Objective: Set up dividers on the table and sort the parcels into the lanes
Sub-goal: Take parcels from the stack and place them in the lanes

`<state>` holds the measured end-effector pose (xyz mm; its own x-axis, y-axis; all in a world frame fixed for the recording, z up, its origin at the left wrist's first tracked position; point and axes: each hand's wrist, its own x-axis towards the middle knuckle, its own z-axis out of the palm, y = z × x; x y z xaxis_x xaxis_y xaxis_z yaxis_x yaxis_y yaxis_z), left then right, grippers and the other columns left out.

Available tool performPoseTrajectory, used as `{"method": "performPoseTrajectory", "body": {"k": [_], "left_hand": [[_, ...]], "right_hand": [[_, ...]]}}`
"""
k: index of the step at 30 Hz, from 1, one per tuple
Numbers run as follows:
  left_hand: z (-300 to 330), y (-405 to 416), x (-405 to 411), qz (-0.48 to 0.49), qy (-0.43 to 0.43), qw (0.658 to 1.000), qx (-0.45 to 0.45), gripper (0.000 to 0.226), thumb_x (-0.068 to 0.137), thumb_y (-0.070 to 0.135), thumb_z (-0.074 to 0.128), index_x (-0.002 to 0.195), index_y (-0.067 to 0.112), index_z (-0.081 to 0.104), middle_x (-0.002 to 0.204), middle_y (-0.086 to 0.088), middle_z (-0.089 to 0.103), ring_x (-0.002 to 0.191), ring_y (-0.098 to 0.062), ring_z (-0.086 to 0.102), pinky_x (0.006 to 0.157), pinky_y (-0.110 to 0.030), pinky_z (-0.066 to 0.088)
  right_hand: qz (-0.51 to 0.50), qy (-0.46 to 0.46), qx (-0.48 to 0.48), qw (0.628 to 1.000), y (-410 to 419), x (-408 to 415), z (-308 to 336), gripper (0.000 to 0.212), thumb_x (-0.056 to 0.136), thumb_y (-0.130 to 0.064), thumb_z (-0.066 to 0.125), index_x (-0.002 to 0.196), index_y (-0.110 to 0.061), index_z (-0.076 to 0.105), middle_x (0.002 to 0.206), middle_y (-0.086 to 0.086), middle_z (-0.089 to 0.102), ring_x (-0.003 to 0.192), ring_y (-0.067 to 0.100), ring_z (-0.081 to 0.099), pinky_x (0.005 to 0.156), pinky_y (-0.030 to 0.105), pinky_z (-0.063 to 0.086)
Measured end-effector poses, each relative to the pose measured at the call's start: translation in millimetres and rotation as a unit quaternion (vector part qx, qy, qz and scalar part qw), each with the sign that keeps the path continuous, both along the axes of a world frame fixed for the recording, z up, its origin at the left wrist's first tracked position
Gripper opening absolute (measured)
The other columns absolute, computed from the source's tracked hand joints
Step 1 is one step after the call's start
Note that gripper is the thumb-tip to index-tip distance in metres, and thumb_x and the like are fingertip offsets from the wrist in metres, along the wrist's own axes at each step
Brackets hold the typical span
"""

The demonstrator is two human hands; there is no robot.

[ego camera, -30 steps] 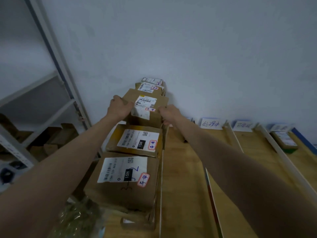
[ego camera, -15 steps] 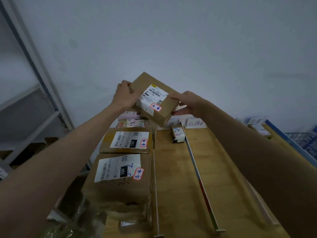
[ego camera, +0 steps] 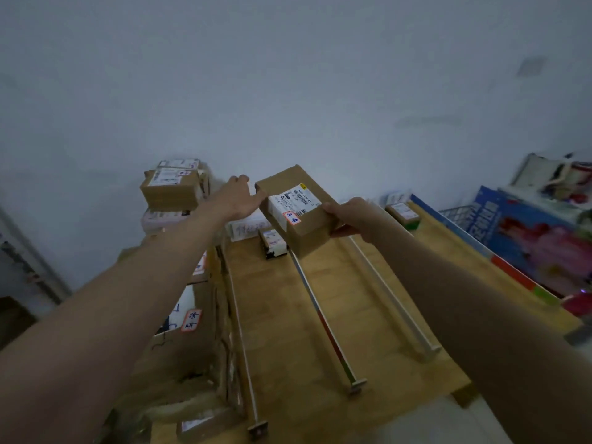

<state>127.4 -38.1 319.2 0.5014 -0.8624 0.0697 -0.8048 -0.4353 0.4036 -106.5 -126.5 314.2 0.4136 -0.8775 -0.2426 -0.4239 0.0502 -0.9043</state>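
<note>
The brown cardboard parcel with a white label (ego camera: pixel 296 211) had left the stack at the wooden table's (ego camera: pixel 288 331) left edge and hung above the far end of a middle lane, over the metal divider rail (ego camera: pixel 323 318). The right hand (ego camera: pixel 355 219) gripped its near end; the left hand (ego camera: pixel 238 197), fingers loosened, only touched its corner. Placement seemed next.

Three rail dividers (ego camera: pixel 323 318) on one wooden table (ego camera: pixel 282 315) — two hands, roughly seven labelled parcels (ego camera: pixel 296 209).
</note>
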Motion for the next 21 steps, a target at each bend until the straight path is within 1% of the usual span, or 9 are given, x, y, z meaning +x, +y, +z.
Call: {"method": "performPoseTrajectory", "body": {"k": [3, 5, 7, 8, 12, 13, 15, 17, 21], "left_hand": [[-13.9, -9.8, -26.3, -0.045, -0.072, 0.995, 0.043, 0.07, 0.099, 0.054, 0.04, 0.153, 0.01, 0.027, 0.158, -0.014, 0.027, 0.139, -0.035, 0.036, 0.108, -0.047, 0.036], [-21.1, -18.5, -45.1, -0.073, -0.101, 0.991, 0.057, 0.069, 0.1, 0.053, 0.041, 0.153, 0.01, 0.028, 0.157, -0.014, 0.029, 0.137, -0.035, 0.037, 0.108, -0.047, 0.037], [-27.3, -28.7, -64.0, -0.092, -0.114, 0.987, 0.059, 0.068, 0.1, 0.053, 0.041, 0.152, 0.011, 0.03, 0.155, -0.013, 0.031, 0.137, -0.034, 0.038, 0.108, -0.047, 0.037], [-30.6, -33.9, -73.0, -0.101, -0.118, 0.986, 0.057, 0.067, 0.1, 0.053, 0.04, 0.152, 0.011, 0.031, 0.154, -0.013, 0.032, 0.136, -0.034, 0.039, 0.107, -0.046, 0.037], [-45.2, -56.4, -111.6, -0.126, -0.132, 0.982, 0.048, 0.065, 0.099, 0.055, 0.039, 0.148, 0.012, 0.036, 0.148, -0.012, 0.039, 0.131, -0.033, 0.043, 0.102, -0.043, 0.039], [-48.8, -63.0, -121.7, -0.131, -0.132, 0.981, 0.047, 0.065, 0.099, 0.054, 0.039, 0.148, 0.012, 0.037, 0.146, -0.012, 0.041, 0.129, -0.032, 0.045, 0.1, -0.043, 0.04], [-55.9, -76.8, -142.6, -0.138, -0.131, 0.981, 0.04, 0.063, 0.099, 0.053, 0.04, 0.146, 0.011, 0.039, 0.142, -0.013, 0.044, 0.126, -0.033, 0.047, 0.097, -0.042, 0.041], [-62.9, -90.1, -166.6, -0.138, -0.132, 0.981, 0.031, 0.062, 0.099, 0.052, 0.041, 0.144, 0.01, 0.041, 0.139, -0.013, 0.046, 0.124, -0.033, 0.048, 0.096, -0.043, 0.042], [-83.6, -116.3, -222.8, -0.141, -0.155, 0.977, 0.031, 0.062, 0.098, 0.052, 0.04, 0.144, 0.011, 0.042, 0.142, -0.012, 0.046, 0.126, -0.032, 0.048, 0.103, -0.044, 0.04]], "right_hand": [[-0.058, -0.006, 0.026, 0.998, -2.0, -33.4, -22.5, 0.053, 0.095, -0.032, 0.065, 0.134, -0.002, 0.046, 0.129, 0.015, 0.054, 0.108, 0.034, 0.066, 0.082, 0.043, 0.06], [-0.098, 0.01, 0.043, 0.994, -4.5, -56.0, -36.8, 0.046, 0.095, -0.037, 0.063, 0.127, -0.005, 0.052, 0.116, 0.011, 0.061, 0.096, 0.028, 0.068, 0.073, 0.034, 0.058], [-0.134, 0.023, 0.052, 0.989, -8.7, -78.9, -49.0, 0.041, 0.094, -0.04, 0.063, 0.117, -0.006, 0.058, 0.097, 0.008, 0.063, 0.077, 0.02, 0.064, 0.062, 0.027, 0.053], [-0.148, 0.025, 0.055, 0.987, -12.5, -90.1, -55.0, 0.04, 0.094, -0.041, 0.063, 0.115, -0.007, 0.058, 0.093, 0.007, 0.062, 0.074, 0.018, 0.06, 0.059, 0.027, 0.05], [-0.204, 0.034, 0.059, 0.977, -33.5, -136.8, -73.3, 0.037, 0.092, -0.043, 0.064, 0.108, -0.012, 0.051, 0.104, 0.009, 0.058, 0.091, 0.023, 0.056, 0.076, 0.033, 0.05], [-0.213, 0.029, 0.064, 0.975, -39.4, -148.4, -75.8, 0.037, 0.092, -0.042, 0.064, 0.108, -0.011, 0.05, 0.101, 0.009, 0.058, 0.089, 0.023, 0.057, 0.075, 0.034, 0.052], [-0.222, 0.013, 0.072, 0.972, -52.7, -171.2, -79.9, 0.037, 0.094, -0.038, 0.064, 0.113, -0.009, 0.052, 0.091, 0.006, 0.057, 0.078, 0.019, 0.058, 0.062, 0.03, 0.054], [-0.223, 0.013, 0.072, 0.972, -67.9, -194.5, -83.1, 0.039, 0.095, -0.036, 0.062, 0.119, -0.008, 0.053, 0.085, 0.004, 0.056, 0.07, 0.015, 0.056, 0.05, 0.026, 0.047], [-0.216, 0.057, 0.055, 0.973, -107.0, -242.0, -94.3, 0.054, 0.091, -0.04, 0.065, 0.126, 0.0, 0.055, 0.104, 0.011, 0.061, 0.077, 0.019, 0.059, 0.059, 0.029, 0.053]]}}
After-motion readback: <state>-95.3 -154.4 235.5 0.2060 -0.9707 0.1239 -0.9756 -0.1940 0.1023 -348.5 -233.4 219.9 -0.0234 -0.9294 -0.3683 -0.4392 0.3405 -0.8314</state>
